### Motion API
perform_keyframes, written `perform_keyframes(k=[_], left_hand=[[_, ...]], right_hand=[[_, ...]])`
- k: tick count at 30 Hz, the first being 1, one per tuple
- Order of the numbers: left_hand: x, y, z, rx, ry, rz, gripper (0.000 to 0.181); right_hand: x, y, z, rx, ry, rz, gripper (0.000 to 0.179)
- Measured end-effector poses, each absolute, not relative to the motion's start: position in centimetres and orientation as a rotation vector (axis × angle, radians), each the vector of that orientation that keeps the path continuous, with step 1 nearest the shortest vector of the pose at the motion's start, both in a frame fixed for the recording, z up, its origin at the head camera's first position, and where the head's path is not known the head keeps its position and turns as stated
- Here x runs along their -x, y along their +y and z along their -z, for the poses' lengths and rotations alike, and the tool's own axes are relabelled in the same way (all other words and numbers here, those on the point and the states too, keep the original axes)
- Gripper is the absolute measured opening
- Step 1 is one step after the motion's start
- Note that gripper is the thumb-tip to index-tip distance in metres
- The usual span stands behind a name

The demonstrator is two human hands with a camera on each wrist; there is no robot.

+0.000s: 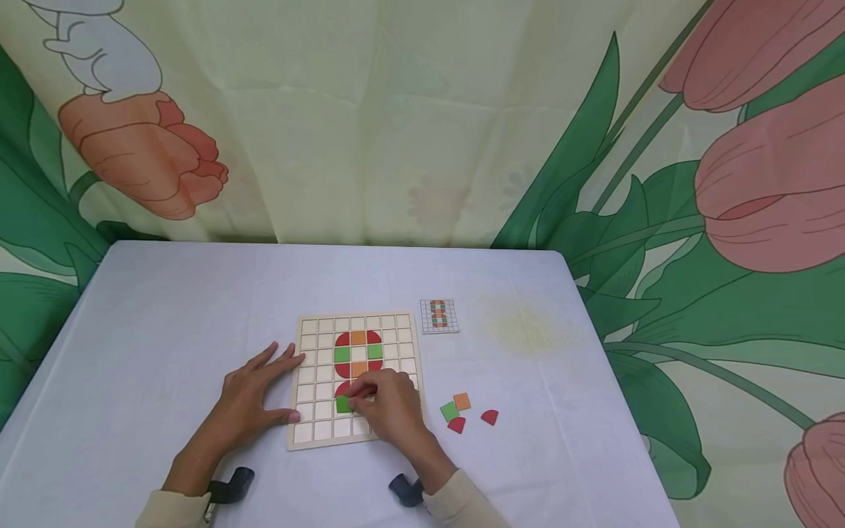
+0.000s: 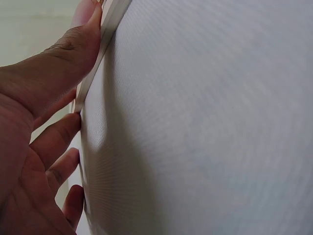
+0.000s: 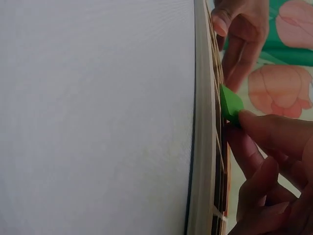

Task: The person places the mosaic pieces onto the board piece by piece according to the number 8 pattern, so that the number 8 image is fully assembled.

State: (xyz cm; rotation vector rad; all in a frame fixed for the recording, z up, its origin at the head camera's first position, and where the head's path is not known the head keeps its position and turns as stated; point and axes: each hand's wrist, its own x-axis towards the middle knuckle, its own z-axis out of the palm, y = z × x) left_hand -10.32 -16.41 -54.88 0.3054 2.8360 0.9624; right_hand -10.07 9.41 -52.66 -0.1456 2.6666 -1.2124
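A pale wooden grid board (image 1: 313, 431) lies on the white table. Its cells hold red quarter-round pieces (image 1: 342, 339), orange squares (image 1: 358, 337) and green squares (image 1: 375, 351) in a pattern. My left hand (image 1: 251, 392) has its fingers spread along the board's left side, thumb and fingertips at the edge. Between thumb and fingertip, my right hand (image 1: 392, 407) pinches a green square tile (image 3: 231, 104), which stands tilted at a lower cell of the grid. The right hand covers part of the board's lower right in the head view.
A small pattern card (image 1: 439, 316) lies beyond the board's upper right corner. Right of the board are a loose green square (image 1: 450, 411), an orange square (image 1: 462, 401) and two red quarter-rounds (image 1: 490, 417). A printed curtain (image 1: 370, 132) hangs behind the table.
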Motion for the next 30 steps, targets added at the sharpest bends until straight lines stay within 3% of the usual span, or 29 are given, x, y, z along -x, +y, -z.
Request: perform_keyframes(k=[30], left_hand=[[10.3, -16.5, 55.1, -0.326, 2.850, -0.967, 0.104]], right_hand=[[9.8, 7.9, 53.1, 0.257, 2.803, 1.039, 0.010]])
